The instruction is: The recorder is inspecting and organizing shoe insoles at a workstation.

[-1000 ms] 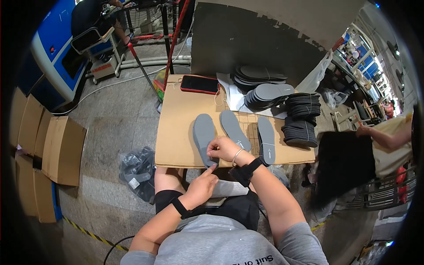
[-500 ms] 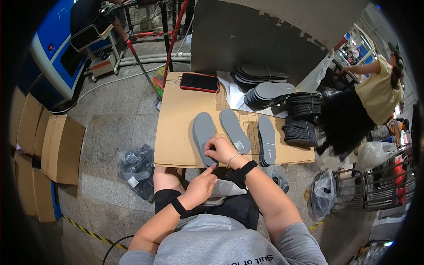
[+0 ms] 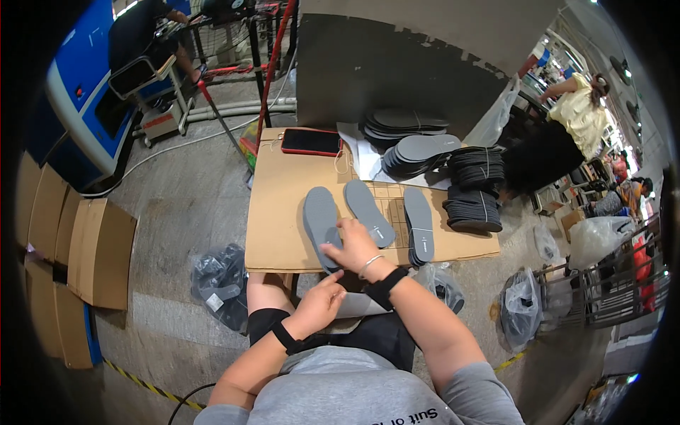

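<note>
flat grey insole (image 3: 322, 225) under right hand (image 3: 352, 246), fingers (image 3: 329, 249) pressing it, unclenched.

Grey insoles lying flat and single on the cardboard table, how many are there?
3. The left insole lies under the right hand, the middle insole slants beside it, and the right insole lies nearer the black bundles. The stacks behind aren't counted.

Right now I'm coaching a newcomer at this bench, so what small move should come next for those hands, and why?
Probably lift the left grey insole off the cardboard tabletop. The right hand already rests on its near end at the table edge, and the left hand points up from just below, so the insole seems ready to be picked up. Whether the fingers already pinch it cannot be told.
</note>
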A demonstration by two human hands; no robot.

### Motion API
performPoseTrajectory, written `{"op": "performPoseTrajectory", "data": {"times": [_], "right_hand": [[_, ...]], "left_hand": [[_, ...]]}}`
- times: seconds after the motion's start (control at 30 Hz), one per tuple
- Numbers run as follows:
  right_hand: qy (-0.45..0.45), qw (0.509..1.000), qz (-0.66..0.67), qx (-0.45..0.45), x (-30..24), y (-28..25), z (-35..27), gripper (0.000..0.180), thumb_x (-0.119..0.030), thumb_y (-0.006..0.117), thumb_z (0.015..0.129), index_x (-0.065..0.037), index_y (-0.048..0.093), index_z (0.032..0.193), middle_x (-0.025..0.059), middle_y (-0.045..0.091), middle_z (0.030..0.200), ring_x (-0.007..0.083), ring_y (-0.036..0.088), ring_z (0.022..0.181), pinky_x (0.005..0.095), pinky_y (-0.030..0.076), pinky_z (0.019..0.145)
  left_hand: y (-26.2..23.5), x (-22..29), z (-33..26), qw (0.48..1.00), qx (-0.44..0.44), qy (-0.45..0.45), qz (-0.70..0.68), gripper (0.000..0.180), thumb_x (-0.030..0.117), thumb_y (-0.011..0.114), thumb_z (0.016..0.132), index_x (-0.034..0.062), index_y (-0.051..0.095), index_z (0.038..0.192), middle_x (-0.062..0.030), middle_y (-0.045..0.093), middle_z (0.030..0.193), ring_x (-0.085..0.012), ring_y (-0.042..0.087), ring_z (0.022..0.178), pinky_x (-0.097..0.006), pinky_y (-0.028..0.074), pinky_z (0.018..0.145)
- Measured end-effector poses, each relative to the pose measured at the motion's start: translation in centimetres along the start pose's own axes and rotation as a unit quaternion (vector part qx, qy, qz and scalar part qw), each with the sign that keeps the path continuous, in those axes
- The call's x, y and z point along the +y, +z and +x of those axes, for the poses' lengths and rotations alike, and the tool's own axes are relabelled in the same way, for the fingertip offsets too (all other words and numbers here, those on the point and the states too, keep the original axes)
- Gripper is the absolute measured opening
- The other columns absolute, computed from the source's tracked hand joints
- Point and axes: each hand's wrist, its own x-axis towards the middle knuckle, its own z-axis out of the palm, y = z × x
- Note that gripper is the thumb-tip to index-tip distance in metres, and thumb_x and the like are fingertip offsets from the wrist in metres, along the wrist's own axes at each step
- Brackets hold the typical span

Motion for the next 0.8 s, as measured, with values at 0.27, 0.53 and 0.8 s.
{"op": "performPoseTrajectory", "data": {"times": [0.27, 0.53, 0.8], "right_hand": [[0.107, 0.986, -0.015, -0.123, -1.4, -0.6, 0.4, 0.056, -0.033, 0.071, 0.07, 0.005, 0.045, 0.102, 0.0248, 0.052, 0.103, 0.0373, 0.051, 0.102, 0.0408, 0.046, 0.083], [0.013, 0.996, 0.068, -0.064, 2.4, -4.6, -2.8, 0.066, -0.042, 0.073, 0.07, 0.002, 0.049, 0.113, 0.0231, 0.056, 0.108, 0.035, 0.056, 0.1, 0.0401, 0.045, 0.085], [0.049, 0.938, 0.259, -0.227, -1.0, -3.6, -6.6, 0.024, -0.021, 0.065, 0.081, -0.003, 0.06, 0.097, 0.0108, 0.064, 0.078, 0.0228, 0.062, 0.075, 0.0309, 0.047, 0.071]], "left_hand": [[-0.9, -0.8, -1.4, 0.999, -0.024, -0.018, -0.032, 0.019, 0.013, 0.054, 0.085, -0.0043, 0.061, 0.089, -0.0207, 0.06, 0.108, -0.0368, 0.06, 0.093, -0.037, 0.047, 0.08], [-3.4, -1.8, -0.9, 0.965, -0.036, -0.122, -0.229, 0.02, 0.018, 0.054, 0.09, 0.0004, 0.061, 0.094, -0.0014, 0.063, 0.082, -0.0098, 0.057, 0.076, -0.024, 0.044, 0.069], [-4.9, -1.9, -0.1, 0.871, -0.042, -0.217, -0.44, 0.02, 0.016, 0.061, 0.087, 0.0022, 0.061, 0.102, -0.004, 0.064, 0.09, -0.0099, 0.059, 0.082, -0.024, 0.046, 0.074]]}}
